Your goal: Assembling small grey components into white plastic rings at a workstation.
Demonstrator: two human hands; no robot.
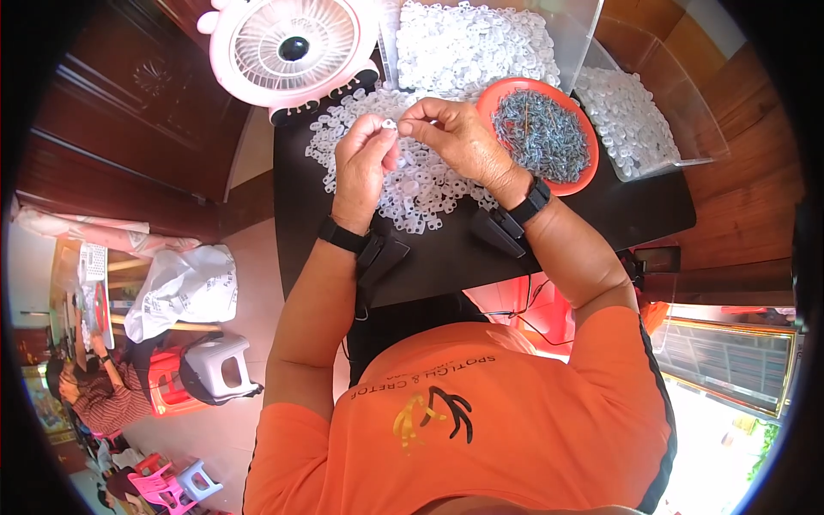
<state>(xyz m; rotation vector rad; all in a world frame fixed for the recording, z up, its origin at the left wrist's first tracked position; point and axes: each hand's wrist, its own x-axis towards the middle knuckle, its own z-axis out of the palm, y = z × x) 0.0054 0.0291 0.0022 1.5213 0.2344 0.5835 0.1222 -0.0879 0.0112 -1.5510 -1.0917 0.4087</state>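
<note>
Above the black table, my left hand [364, 163] is closed, pinching a small white plastic clip [390, 124] between thumb and fingertips. My right hand [462, 139] meets it from the right, its thumb and forefinger pressed together at the clip's edge. Whatever those fingers hold is too small to make out. Beneath both hands spreads a loose heap of the same white clips [418, 196]. Just right of my right hand stands an orange-red plate [586, 174], full of thin grey metal pins or nails [539, 133].
A pink fan [249, 77] stands at the back left. Behind the heap, a clear bin [580, 39] holds many white pieces, and another clear bin [691, 142] lies to the right. Black wrist devices [382, 257] sit on both my wrists. Another person [107, 395] sits far left, near stools.
</note>
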